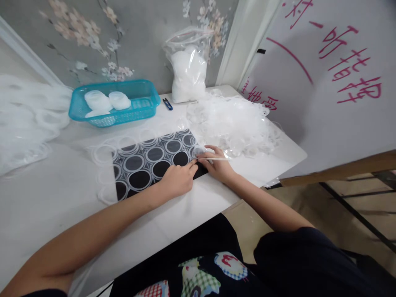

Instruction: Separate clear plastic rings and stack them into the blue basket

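Note:
A black mat (148, 165) lies on the white table (192, 210), covered with a sheet of clear film cut into joined rings (136, 152). My left hand (177, 179) rests on the mat's near right edge with fingers curled, pressing the film down. Just to its right, my right hand (218, 165) holds a thin white stick (216, 158) with its tip at a ring on the mat's right corner. A loose heap of clear plastic rings (232, 121) sits right behind that hand.
A turquoise basket (139, 105) holding white round stacks (107, 101) stands at the back left. A plastic bag of white pieces (188, 70) and small blue snips (167, 104) sit by the wall. More clear film (24, 119) drapes at the far left. A white board with red writing (334, 82) leans at right.

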The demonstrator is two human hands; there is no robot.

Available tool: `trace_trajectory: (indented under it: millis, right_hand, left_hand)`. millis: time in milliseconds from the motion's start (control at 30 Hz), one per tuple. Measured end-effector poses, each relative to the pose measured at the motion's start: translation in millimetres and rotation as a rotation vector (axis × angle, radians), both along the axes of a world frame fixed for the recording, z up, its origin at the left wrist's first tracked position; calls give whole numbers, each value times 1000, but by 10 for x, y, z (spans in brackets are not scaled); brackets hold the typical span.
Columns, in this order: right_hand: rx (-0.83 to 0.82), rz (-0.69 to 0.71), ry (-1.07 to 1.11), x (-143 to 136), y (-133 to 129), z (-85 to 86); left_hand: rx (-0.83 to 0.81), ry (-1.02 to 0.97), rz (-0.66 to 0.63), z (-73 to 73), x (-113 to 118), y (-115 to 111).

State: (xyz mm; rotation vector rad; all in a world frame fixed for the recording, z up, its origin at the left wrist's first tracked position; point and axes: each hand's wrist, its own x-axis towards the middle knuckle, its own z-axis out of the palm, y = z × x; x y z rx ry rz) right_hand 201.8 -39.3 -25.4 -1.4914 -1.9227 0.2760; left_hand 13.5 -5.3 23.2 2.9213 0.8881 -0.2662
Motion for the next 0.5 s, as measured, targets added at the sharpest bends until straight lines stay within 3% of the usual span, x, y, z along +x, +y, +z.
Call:
trace_trajectory:
  millis: [100, 233, 267, 300, 367, 433, 500]
  right_hand:
    - [85, -1, -222, 130, 125, 89]
    - [286, -449, -62, 442, 606, 341]
    - [320, -492, 0, 470, 723, 386]
    - [326, -470, 41, 461, 818, 410]
    - [250, -284, 55, 338, 927, 378]
    - [107, -121, 64, 144, 943, 259]
    - [-4, -86, 142, -21, 910, 114]
  left_hand:
    - [-47, -10, 5, 23, 1, 17]
    - [-122, -11, -7, 83, -26, 60]
    - [-138, -17, -6, 98, -36, 81]
    - [-143, -31, -2, 110, -46, 107]
    - [-111, -65, 32, 116, -64, 173]
    - [-47, -75, 91, 97, -78, 249]
    - [-3, -47, 143, 61, -90, 320]
